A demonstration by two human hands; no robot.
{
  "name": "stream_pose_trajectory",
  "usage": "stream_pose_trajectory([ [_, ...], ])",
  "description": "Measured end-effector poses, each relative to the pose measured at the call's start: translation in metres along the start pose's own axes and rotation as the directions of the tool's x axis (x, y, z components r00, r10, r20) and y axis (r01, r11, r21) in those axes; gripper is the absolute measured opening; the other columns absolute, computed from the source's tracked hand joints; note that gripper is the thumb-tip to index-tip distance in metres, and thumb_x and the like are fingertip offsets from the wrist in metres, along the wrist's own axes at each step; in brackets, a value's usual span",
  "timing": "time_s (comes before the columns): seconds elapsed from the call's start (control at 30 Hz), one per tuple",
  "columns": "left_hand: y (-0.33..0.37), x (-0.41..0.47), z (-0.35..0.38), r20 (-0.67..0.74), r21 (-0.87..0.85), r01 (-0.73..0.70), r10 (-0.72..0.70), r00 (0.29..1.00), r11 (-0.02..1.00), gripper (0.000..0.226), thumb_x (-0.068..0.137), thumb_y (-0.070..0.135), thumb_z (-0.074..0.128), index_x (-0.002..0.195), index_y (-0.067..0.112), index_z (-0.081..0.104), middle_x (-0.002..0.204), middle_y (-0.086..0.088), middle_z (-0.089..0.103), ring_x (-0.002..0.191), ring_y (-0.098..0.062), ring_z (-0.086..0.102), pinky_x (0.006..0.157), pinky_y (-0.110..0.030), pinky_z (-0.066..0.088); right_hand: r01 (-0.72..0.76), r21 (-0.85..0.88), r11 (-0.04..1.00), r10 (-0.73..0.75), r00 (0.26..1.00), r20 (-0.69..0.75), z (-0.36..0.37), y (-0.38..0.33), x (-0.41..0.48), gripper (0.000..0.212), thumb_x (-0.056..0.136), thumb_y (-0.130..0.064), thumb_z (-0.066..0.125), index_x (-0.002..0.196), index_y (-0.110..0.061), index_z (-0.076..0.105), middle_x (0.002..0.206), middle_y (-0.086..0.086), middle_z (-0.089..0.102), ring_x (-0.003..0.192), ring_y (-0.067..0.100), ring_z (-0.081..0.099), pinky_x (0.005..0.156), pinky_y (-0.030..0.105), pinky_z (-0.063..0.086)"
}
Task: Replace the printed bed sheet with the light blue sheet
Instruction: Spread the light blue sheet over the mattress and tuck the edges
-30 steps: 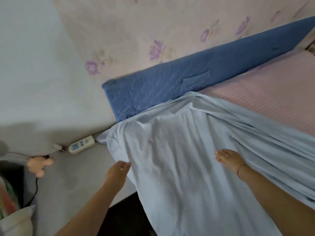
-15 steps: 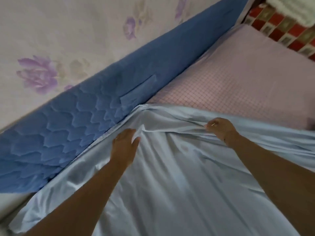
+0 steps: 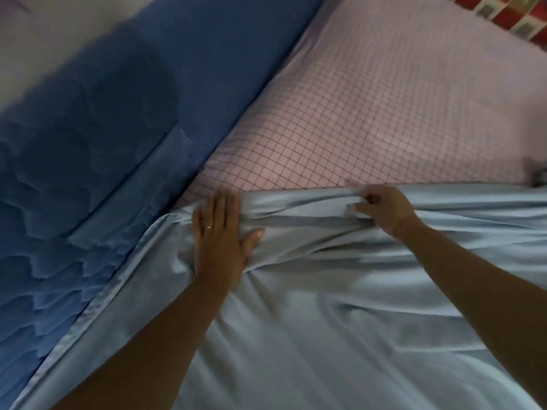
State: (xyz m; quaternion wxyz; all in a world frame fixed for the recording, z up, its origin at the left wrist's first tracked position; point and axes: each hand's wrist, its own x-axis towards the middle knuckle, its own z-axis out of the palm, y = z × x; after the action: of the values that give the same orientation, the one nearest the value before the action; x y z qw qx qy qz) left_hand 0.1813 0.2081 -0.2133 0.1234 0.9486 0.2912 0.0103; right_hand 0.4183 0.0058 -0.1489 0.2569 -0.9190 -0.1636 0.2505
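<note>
Your left hand [image 3: 219,241] lies spread flat on the light blue sheet [image 3: 325,321], beside the bed's [image 3: 370,113] edge along the blue quilted pad [image 3: 103,143]. Your right hand [image 3: 384,208] pinches the sheet's bunched leading fold. The sheet covers only the bed's near part. Pull while the left hand pins it and it may skew or crease. The bed's far corners are cut off, and the red patterned cloth [image 3: 509,13] there is too cropped to identify.

A plain light blue sheet [image 3: 325,335] lies over the near part of a pinkish-lilac mattress cover [image 3: 370,108] printed with a thin dark grid. Along the cover's left edge, a dark blue quilted panel [image 3: 88,173]. At its far right corner, red-and-cream checked cloth [image 3: 509,13].
</note>
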Motion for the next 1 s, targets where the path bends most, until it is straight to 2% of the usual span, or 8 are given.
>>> stream_pose_trajectory([
  [0.07,-0.001,0.011,0.0,-0.046,0.009,0.01,-0.009,0.999,1.0,0.086,0.093,0.07,0.012,0.149,0.007,0.031,0.152,-0.019,0.036,0.141,-0.036,0.027,0.116,-0.052,0.015,-0.023,0.195,0.981,0.032,0.999,-0.043,-0.015,-0.022,0.027,0.016,0.081,-0.003,0.075,0.074,-0.009,0.061,0.058,0.0,0.059,0.051,0.011,0.058,0.051,0.02,0.051],
  [0.13,-0.003,0.025,-0.002,-0.102,0.005,0.01,-0.01,0.995,1.0,0.084,0.094,0.069,0.017,0.148,0.006,0.031,0.153,-0.021,0.034,0.142,-0.036,0.023,0.117,-0.05,0.01,0.038,0.18,0.983,-0.019,0.994,-0.106,-0.029,-0.047,0.061,0.02,0.079,-0.003,0.076,0.07,-0.011,0.06,0.049,-0.009,0.057,0.046,0.005,0.055,0.051,0.017,0.049],
  [0.23,-0.005,0.043,-0.003,-0.188,0.03,-0.077,0.081,0.979,0.997,0.078,0.096,0.066,0.019,0.152,0.012,0.024,0.157,-0.019,0.022,0.145,-0.036,0.017,0.119,-0.049,0.002,0.123,0.093,0.988,-0.108,0.983,-0.149,-0.044,-0.085,0.104,0.013,0.081,-0.013,0.076,0.075,-0.012,0.064,0.061,-0.001,0.056,0.06,0.011,0.051,0.062,0.025,0.046],
  [0.37,-0.01,0.059,0.002,-0.186,0.088,-0.151,0.165,0.969,0.985,0.072,0.098,0.062,0.017,0.155,0.02,0.013,0.16,-0.014,0.016,0.148,-0.034,0.013,0.12,-0.051,-0.001,0.186,0.084,0.979,-0.172,0.974,-0.146,-0.045,-0.126,0.148,0.008,0.081,-0.014,0.074,0.084,-0.012,0.067,0.078,0.006,0.059,0.073,0.016,0.053,0.059,0.021,0.044],
  [0.63,-0.014,0.068,0.017,-0.277,0.029,-0.11,0.114,0.954,0.993,0.061,0.102,0.048,0.026,0.149,0.011,0.03,0.154,-0.016,0.034,0.142,-0.033,0.03,0.116,-0.053,0.02,0.281,0.05,0.959,-0.278,0.959,-0.059,-0.004,-0.18,0.214,0.012,0.081,-0.012,0.074,0.078,-0.012,0.062,0.071,-0.006,0.052,0.066,0.003,0.047,0.051,0.005,0.039],
  [0.77,-0.017,0.071,0.02,-0.209,-0.044,-0.071,0.061,0.976,0.996,0.064,0.1,0.05,0.026,0.146,0.008,0.041,0.154,-0.012,0.037,0.139,-0.034,0.038,0.112,-0.053,0.028,0.302,-0.023,0.953,-0.301,0.953,0.042,0.013,-0.166,0.224,0.024,0.077,-0.012,0.078,0.098,-0.005,0.068,0.094,0.0,0.061,0.087,0.009,0.055,0.08,0.018,0.046],
  [0.9,-0.016,0.071,0.02,-0.176,-0.078,-0.053,0.039,0.984,0.996,0.067,0.1,0.051,0.023,0.145,0.006,0.043,0.153,-0.012,0.039,0.138,-0.035,0.041,0.111,-0.052,0.03,0.271,0.109,0.957,-0.284,0.95,0.131,-0.009,-0.157,0.211,0.052,0.078,-0.009,0.078,0.125,-0.018,0.059,0.127,0.001,0.053,0.109,0.013,0.053,0.096,0.025,0.045],
  [1.0,-0.014,0.072,0.021,-0.169,-0.075,-0.044,0.03,0.985,0.996,0.067,0.099,0.05,0.023,0.145,0.005,0.044,0.15,-0.014,0.043,0.135,-0.037,0.044,0.111,-0.05,0.03,0.184,0.275,0.944,-0.161,0.981,-0.103,-0.04,-0.125,0.197,0.04,0.081,-0.019,0.076,0.117,-0.023,0.06,0.123,0.002,0.054,0.101,0.017,0.058,0.089,0.029,0.05],
])
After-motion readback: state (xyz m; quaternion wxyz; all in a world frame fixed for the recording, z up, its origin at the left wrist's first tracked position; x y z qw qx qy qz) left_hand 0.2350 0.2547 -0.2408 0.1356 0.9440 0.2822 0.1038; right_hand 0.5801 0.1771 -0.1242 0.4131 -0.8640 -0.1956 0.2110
